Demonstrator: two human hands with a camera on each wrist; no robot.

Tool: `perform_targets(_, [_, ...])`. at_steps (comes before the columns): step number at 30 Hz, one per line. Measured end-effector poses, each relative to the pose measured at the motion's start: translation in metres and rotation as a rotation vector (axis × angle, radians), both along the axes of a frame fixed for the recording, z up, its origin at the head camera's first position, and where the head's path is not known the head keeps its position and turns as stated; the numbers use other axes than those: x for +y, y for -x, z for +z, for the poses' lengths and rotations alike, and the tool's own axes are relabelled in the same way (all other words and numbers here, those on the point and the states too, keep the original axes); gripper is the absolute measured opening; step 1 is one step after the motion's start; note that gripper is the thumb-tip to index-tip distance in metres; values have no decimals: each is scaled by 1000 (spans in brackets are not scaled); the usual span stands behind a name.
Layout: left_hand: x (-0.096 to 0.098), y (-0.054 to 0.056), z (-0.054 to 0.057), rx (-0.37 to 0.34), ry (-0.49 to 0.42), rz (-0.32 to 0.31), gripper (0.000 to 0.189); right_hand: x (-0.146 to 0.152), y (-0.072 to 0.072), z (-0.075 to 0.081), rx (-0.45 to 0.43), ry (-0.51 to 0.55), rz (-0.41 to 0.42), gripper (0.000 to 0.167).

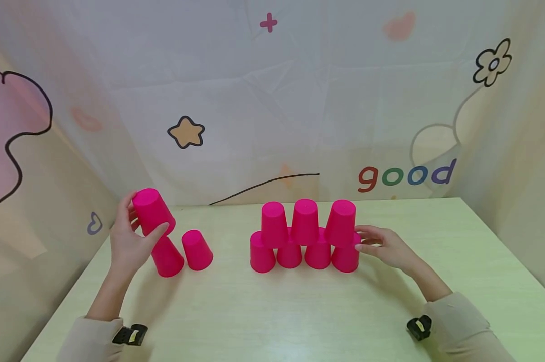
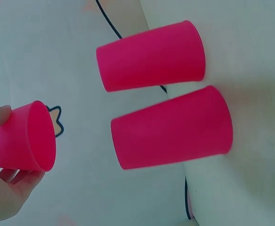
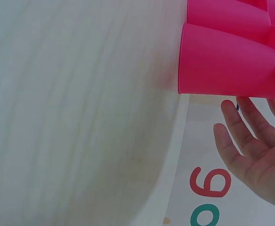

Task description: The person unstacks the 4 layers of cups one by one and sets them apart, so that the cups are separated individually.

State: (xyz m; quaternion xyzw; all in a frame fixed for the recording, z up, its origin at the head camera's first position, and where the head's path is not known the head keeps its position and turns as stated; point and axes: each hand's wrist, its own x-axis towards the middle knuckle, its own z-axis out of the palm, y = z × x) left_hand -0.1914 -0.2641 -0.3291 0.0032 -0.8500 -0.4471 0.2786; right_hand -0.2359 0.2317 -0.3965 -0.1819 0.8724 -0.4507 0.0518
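My left hand [image 1: 129, 244] grips a pink plastic cup [image 1: 152, 210], upside down and slightly tilted, between thumb and fingers. Two more upside-down cups stand below it: a left cup [image 1: 167, 257], partly covered by the held one in the head view, and a right cup [image 1: 197, 250]. In the left wrist view a gap shows between the held cup [image 2: 15, 139] and the standing pair. On the right, my right hand [image 1: 387, 246] has its fingers loosely extended, fingertips right at the end cup [image 3: 227, 63] of a stacked row.
The row has several upside-down cups at the bottom and three on top: a left one [image 1: 274, 226], a middle one [image 1: 305, 223] and a right one [image 1: 341, 223]. They stand on a pale wooden table [image 1: 254, 317]. A printed curtain [image 1: 236, 100] hangs behind.
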Motion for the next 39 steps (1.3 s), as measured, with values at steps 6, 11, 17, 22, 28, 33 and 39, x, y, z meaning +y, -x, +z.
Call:
perform_targets(6, [-10,-4,-3,-30,-35,32,83,0,0,1,6,0,4,51])
perform_targets(11, [-18,-5,-6,-60,-51,71,83,0,-1,1,11,2,7,50])
perform_targets(17, [-33,-7,-10,-72,-79,135,80,-1,-1,1,20,-3,8,49])
perform_targets(22, [-43,-9,-13,-64,-85,178,81,0,-1,1,9,-6,3,50])
perform_targets(28, [-53,-9,-17,-134,-84,220,83,0,-1,1,7,-3,-2,52])
perform_targets(33, [-63,-9,-23,-187,-99,233,82,0,-1,1,5,-3,-4,53])
perform_targets(39, [-74,-9,-34,-249,-102,238,83,0,-1,1,1,-5,-7,53])
